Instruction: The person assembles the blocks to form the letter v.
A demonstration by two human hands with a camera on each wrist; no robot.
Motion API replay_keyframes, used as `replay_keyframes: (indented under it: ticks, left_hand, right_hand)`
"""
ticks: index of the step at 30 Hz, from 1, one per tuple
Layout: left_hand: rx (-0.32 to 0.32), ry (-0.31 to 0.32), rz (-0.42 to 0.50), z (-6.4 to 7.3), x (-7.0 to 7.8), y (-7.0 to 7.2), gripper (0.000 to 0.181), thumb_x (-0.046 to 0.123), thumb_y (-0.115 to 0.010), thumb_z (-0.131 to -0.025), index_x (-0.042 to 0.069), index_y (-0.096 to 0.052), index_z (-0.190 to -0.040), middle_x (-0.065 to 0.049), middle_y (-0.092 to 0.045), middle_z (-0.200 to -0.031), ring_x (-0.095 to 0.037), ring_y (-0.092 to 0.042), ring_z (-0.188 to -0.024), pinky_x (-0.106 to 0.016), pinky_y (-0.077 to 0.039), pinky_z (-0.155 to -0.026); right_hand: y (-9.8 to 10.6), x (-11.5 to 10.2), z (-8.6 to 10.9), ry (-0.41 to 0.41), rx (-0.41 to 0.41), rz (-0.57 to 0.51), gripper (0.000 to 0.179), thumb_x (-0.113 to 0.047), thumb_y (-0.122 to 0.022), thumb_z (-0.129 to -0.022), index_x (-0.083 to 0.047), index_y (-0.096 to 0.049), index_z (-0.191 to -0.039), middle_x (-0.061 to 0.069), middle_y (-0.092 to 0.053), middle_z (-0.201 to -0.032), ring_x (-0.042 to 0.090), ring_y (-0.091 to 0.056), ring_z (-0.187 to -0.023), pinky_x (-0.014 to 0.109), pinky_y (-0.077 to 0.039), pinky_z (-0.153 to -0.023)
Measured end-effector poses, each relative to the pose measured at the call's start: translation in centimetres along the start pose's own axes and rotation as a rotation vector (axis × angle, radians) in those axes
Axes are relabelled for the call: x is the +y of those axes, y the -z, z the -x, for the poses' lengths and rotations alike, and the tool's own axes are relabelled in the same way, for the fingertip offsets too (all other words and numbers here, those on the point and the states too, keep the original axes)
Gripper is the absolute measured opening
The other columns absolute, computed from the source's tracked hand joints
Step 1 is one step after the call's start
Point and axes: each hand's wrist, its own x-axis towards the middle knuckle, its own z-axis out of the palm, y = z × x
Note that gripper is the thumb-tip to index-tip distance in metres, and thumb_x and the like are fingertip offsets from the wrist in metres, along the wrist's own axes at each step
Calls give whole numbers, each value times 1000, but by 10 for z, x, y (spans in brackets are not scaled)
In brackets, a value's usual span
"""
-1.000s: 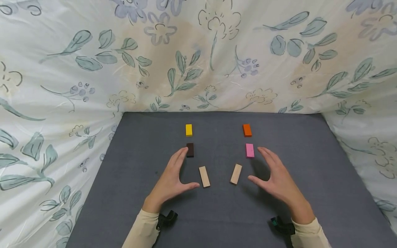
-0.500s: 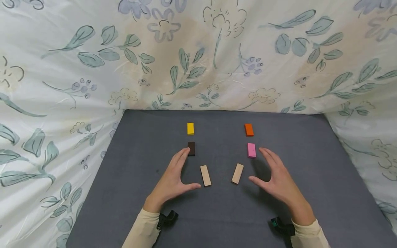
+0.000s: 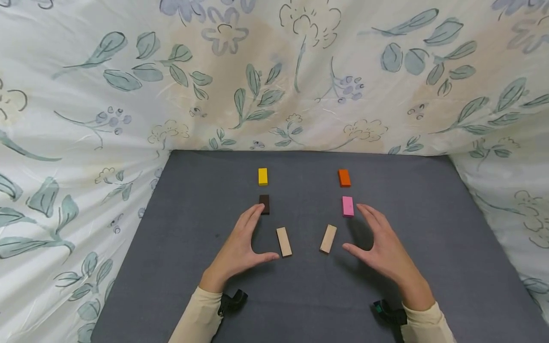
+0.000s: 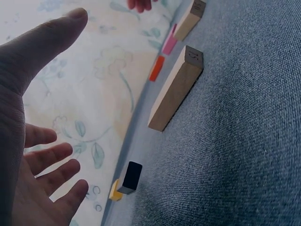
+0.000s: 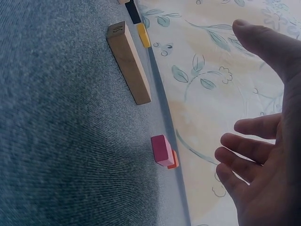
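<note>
Since the earlier frames nothing has moved: our left hand (image 3: pixel 240 245) and right hand (image 3: pixel 379 243) stay spread wide and empty. They flank the two plain wooden blocks (image 3: pixel 283 241) (image 3: pixel 328 238) lying between them on the grey mat (image 3: pixel 429 228), thumbs angled inward as if framing the pair.

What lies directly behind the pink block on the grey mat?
Behind the pink block lies the orange block, apart from it on the grey mat. Nothing covers that spot; beyond is floral cloth.

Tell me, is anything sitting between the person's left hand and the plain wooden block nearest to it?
Nothing visible. The left hand is open beside the left plain wooden block, with only bare grey mat between thumb and block.
</note>
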Motion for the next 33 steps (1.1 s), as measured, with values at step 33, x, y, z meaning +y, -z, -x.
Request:
replay_keyframes:
  ticks: [33]
  left_hand:
    - [-46, -16, 16, -4, -1, -9, 123, 51, -99, -78, 14, -29, -172, -7, -29, -174, -29, -32, -158, -58, -38, -121]
  right_hand:
    - [-10, -2, -3, 36, -41, -13, 107, -42, -97, -81, -8, -41, -166, 22, -42, -161, 44, -42, -144, 76, -43, -107]
